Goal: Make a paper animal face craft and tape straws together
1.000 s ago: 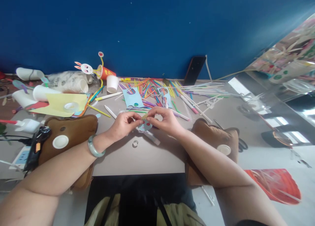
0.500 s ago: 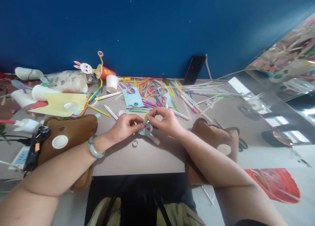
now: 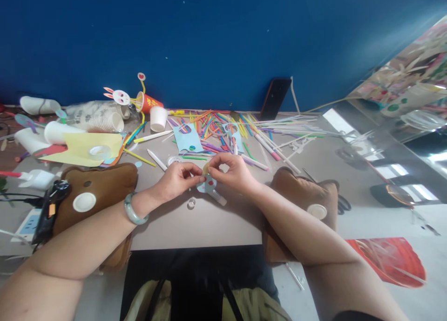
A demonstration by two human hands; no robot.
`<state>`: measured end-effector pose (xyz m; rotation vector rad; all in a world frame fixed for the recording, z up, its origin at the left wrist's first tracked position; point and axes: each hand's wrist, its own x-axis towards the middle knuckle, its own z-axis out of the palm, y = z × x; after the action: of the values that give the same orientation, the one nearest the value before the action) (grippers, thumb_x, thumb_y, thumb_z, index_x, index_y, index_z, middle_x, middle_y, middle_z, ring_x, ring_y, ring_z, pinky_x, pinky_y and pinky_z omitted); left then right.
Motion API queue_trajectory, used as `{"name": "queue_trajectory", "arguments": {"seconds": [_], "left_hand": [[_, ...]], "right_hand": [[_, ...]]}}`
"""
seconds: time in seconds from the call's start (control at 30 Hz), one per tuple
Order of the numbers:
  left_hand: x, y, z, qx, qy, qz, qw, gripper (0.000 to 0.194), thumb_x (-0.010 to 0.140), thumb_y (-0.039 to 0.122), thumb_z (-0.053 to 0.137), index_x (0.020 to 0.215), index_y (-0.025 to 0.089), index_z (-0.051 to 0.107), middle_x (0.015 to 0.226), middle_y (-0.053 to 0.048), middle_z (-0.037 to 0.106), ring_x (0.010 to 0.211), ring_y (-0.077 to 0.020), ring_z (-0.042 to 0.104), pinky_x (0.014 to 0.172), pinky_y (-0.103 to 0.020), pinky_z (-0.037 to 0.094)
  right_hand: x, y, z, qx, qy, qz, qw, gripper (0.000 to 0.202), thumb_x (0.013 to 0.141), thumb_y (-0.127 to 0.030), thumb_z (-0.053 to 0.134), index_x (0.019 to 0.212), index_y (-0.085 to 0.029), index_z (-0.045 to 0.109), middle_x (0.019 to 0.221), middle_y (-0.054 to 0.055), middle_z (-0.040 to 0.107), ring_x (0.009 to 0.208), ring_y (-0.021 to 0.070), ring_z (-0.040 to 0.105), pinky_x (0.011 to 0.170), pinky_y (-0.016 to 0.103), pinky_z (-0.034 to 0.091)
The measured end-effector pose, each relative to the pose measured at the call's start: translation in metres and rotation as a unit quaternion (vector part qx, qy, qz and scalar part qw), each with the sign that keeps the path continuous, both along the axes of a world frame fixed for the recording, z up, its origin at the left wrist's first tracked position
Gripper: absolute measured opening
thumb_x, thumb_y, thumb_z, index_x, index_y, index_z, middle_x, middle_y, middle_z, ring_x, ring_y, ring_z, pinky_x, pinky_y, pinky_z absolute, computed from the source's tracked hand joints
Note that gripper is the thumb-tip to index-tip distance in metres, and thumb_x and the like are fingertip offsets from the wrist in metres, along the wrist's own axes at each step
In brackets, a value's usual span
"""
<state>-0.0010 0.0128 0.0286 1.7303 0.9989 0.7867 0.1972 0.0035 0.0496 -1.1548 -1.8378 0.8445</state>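
Paper piece [image 3: 206, 184], light blue with red marks, held over the table [image 3: 167, 232] between both hands. Its upper left edge pinched by left hand [image 3: 179, 177], thumb against fingers. Small yellowish piece [image 3: 206, 168] pinched at its top by right hand [image 3: 230, 171]. Small clear round object [image 3: 191, 203] seen nearby, towards the wearer.

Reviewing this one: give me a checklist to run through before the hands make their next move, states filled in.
1. Left hand grips light-blue cutout: ok.
2. Right hand pinches yellowish piece: ok.
3. Yellowish piece fixed to the cutout: cannot tell, fingers hide the join.
4. Cutout fully in view: not ok, fingertips cover its upper edge.
5. White paper cup upright, away from both hands: ok.
6. Small clear round item out of both grips: ok.
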Motion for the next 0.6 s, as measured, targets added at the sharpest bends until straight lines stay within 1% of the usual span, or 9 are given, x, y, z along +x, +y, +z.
{"name": "queue_trajectory", "arguments": {"seconds": [0.1,0.17,0.3,0.43,0.6], "left_hand": [[0.000,0.001,-0.001,-0.033,-0.024,-0.002,0.999,0.023,0.075,0.038,0.075,0.075,0.015,0.071,0.063,-0.002,0.066,0.051,-0.0111,0.053,0.045,-0.022,0.040],[0.000,0.001,-0.001,-0.069,-0.042,-0.007,0.997,0.023,0.075,0.038,0.076,0.075,0.015,0.070,0.058,0.001,0.062,0.046,-0.0092,0.049,0.043,-0.022,0.038],[0.001,0.001,0.005,-0.133,-0.082,-0.007,0.988,0.025,0.073,0.038,0.077,0.075,0.015,0.067,0.056,0.004,0.057,0.042,-0.0064,0.043,0.040,-0.021,0.034],[0.003,0.000,0.009,-0.159,-0.093,0.007,0.983,0.026,0.069,0.035,0.080,0.072,0.014,0.066,0.058,0.004,0.057,0.042,-0.0045,0.041,0.040,-0.019,0.033],[0.004,0.001,0.005,-0.182,-0.107,0.010,0.978,0.027,0.067,0.035,0.081,0.075,0.013,0.066,0.055,0.005,0.055,0.043,-0.0045,0.041,0.039,-0.018,0.031]], "right_hand": [[0.000,0.000,0.001,-0.024,0.017,0.002,1.000,0.006,0.075,-0.018,0.061,0.069,-0.018,0.061,0.068,0.000,0.067,0.064,0.0131,0.060,0.062,0.026,0.046],[0.000,0.001,0.002,-0.034,0.029,0.006,0.999,0.005,0.075,-0.020,0.063,0.070,-0.018,0.061,0.068,0.000,0.067,0.064,0.0128,0.060,0.062,0.026,0.047],[-0.001,0.002,0.004,-0.051,0.032,0.033,0.998,0.007,0.076,-0.021,0.064,0.070,-0.017,0.063,0.068,0.000,0.067,0.061,0.0122,0.059,0.060,0.025,0.046],[-0.002,0.002,0.004,-0.070,0.021,0.036,0.997,0.013,0.077,-0.022,0.062,0.066,-0.016,0.063,0.064,0.000,0.066,0.061,0.0120,0.059,0.061,0.024,0.046],[-0.002,0.004,0.003,-0.077,0.012,0.015,0.997,0.014,0.077,-0.025,0.062,0.066,-0.016,0.061,0.065,0.001,0.064,0.063,0.0121,0.057,0.061,0.024,0.045]]}}
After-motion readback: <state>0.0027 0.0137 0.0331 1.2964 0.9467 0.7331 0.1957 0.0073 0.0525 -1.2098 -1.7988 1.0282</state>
